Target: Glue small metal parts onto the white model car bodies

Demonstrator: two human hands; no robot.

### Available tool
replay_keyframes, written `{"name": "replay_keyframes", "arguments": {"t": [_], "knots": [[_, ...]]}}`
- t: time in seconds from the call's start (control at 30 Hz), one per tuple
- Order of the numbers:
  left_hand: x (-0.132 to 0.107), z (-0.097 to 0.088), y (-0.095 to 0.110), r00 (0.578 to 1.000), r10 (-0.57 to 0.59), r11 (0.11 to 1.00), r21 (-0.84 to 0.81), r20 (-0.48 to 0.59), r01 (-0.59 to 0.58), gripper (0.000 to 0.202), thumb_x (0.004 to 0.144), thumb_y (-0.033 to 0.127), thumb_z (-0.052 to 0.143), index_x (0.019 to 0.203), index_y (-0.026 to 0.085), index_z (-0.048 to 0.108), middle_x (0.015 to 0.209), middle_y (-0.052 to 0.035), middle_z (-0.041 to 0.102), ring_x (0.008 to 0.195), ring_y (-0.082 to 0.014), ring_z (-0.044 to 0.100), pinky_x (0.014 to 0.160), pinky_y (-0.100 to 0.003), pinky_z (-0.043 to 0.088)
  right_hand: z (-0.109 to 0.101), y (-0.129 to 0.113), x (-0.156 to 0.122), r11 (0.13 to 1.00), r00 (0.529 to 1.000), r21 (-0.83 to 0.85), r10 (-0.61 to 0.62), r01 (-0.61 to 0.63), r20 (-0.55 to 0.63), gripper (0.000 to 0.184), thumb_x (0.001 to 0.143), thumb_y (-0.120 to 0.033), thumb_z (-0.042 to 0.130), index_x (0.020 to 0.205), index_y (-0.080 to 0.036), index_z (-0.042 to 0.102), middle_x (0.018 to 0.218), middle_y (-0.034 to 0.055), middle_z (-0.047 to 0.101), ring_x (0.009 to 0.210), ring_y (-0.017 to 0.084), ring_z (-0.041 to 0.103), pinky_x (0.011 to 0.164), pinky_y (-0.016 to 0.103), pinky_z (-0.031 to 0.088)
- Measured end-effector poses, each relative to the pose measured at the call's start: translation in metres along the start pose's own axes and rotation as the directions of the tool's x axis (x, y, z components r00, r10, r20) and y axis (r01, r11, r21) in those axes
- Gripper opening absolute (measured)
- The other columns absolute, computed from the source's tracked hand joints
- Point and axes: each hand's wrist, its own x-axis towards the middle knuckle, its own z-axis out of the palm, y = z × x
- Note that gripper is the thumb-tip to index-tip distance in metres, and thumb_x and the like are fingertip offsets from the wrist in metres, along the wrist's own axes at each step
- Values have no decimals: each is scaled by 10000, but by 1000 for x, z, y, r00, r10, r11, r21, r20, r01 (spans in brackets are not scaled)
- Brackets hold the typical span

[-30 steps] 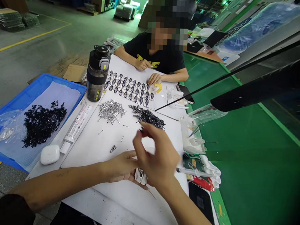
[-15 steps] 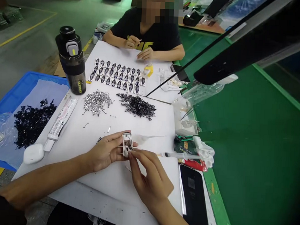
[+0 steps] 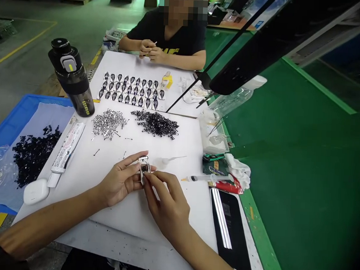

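Observation:
My left hand pinches a small white and black plastic part between thumb and fingers, just above the white sheet. Fingertips of my right hand press against the same part from the lower right, pinched together. Behind them lie a pile of small silver metal pieces and a pile of small black pieces. A few loose pins lie between the piles and my hands.
A dark water bottle, glue tube, white earbud case and blue tray of black parts sit left. A syringe, phone and rags lie right. A person across the table works by rows of finished parts.
My right hand came back from the black pile to the part in my left hand. The part has risen into view, and the camera tilted down and shifted.

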Motion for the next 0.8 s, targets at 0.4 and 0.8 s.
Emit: {"name": "replay_keyframes", "arguments": {"t": [0.4, 0.8], "knots": [[-1, -1, 0, 998, 58, 998, 4, -20, -58, 406, 938, 165, 637, 1341, 216, 645, 1086, -95, 762, 888, -144, 730, 778, -238, 580, 1, -6, 5, 999, 999, -39, -4, 5, 43, 263, 901, -95, 628, 1146, -189, 636, 1081, 128, 655, 982, 222, 644, 789, 377, 609], [-3, -1, -3, 976, 216, 964, 156, 14, -216, 371, 880, 186, 742, 1211, 248, 584, 1055, -47, 767, 1070, -198, 720, 1025, -384, 537, -2, -3, 1, 883, 906, 203, 416, -424, 80, 230, 978, -291, 564, 1182, -188, 547, 905, 41, 667, 706, 132, 620, 643, 269, 556]]}}
